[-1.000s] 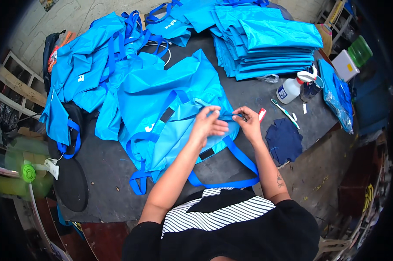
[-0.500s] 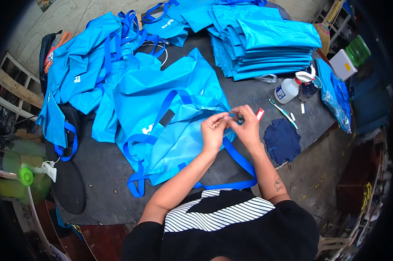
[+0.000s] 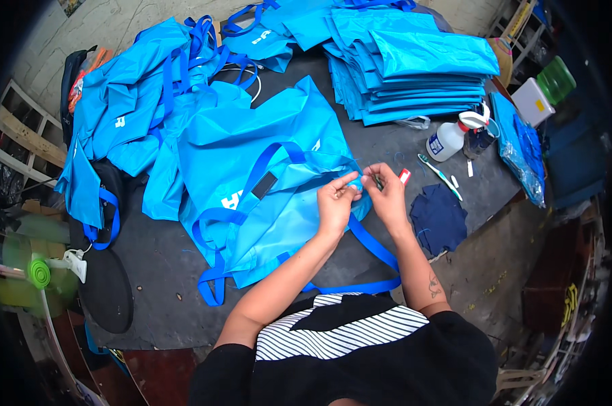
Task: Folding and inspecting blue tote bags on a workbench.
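Your left hand [image 3: 337, 206] is at the right edge of the big blue bag [image 3: 279, 233], with its fingers curled; you can't tell from here if they pinch the cloth. Your right hand [image 3: 385, 197] is just beside it, fingers bent around a small dark thing [image 3: 379, 182] too little to name. The bag lies in the middle of the black table [image 3: 160, 277]. A pile of folded blue bags [image 3: 421, 84] sits far right. Nearer, on the right, are a spray bottle [image 3: 446, 142], a toothbrush [image 3: 440, 176] and dark cloth [image 3: 439, 220].
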Demonstrator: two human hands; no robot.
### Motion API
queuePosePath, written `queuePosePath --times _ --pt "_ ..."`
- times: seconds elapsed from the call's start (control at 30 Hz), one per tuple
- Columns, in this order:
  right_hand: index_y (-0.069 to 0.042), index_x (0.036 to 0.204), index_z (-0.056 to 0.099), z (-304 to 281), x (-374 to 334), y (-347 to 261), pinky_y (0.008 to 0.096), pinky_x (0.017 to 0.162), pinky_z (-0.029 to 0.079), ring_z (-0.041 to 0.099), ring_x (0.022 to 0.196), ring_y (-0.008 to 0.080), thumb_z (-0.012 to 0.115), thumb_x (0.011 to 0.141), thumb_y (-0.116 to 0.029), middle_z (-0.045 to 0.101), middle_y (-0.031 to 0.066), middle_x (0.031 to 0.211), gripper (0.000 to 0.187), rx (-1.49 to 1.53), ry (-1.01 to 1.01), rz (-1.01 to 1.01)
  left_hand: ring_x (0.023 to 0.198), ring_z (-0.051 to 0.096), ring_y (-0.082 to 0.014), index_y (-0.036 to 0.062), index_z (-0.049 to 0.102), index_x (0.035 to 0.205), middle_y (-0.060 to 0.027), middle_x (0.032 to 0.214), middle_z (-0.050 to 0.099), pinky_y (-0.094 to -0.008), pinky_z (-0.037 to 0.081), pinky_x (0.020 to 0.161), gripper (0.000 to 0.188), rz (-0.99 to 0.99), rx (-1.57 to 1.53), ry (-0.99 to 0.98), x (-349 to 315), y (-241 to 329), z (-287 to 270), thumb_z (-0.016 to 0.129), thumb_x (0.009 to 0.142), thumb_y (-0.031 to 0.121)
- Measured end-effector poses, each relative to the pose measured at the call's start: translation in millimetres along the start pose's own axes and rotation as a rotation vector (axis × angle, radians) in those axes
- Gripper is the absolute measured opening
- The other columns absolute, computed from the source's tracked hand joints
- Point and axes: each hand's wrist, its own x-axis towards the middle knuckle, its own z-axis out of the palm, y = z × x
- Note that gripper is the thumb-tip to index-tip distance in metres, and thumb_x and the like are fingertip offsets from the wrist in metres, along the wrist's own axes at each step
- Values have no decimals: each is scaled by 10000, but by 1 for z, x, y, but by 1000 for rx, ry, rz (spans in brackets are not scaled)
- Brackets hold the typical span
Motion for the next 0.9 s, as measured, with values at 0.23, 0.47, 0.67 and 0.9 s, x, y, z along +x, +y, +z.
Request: queuePosePath --times 0.23,0.47,0.67,0.9 --pt "-13 979 597 -6 -10 -22 315 699 474 594 849 190 637 768 3 564 85 923 216 -56 115 -340 723 633 -100 -50 603 1166 -71 832 665 -214 516 677 291 -41 -148 38 6 14 -6 556 880 -27" --pt "-33 1075 598 -18 -22 -41 364 708 472 581 838 254 642 774 -49 528 97 927 305 -83 -219 -265 753 644 -127 -57 591 1175 -110 892 674 -236 535 694 303 -98 -257 79 12 25 -13 582 884 26" --pt "-46 1034 608 -5 -12 -30 377 676 478 610 789 285 690 782 -108 562 107 886 273 -194 168 -402 744 635 -113 -60 583 1188 -101 886 672 -229 527 681 323 -63 -235 68 15 28 -15 597 883 44" --pt "-65 910 649 -4 -5 -40 368 591 447 579 642 279 730 705 -106 582 68 824 225 -454 185 -525 703 620 -91 -64 590 1176 -74 834 674 -208 508 659 318 -2 -212 57 14 24 -13 612 878 43"
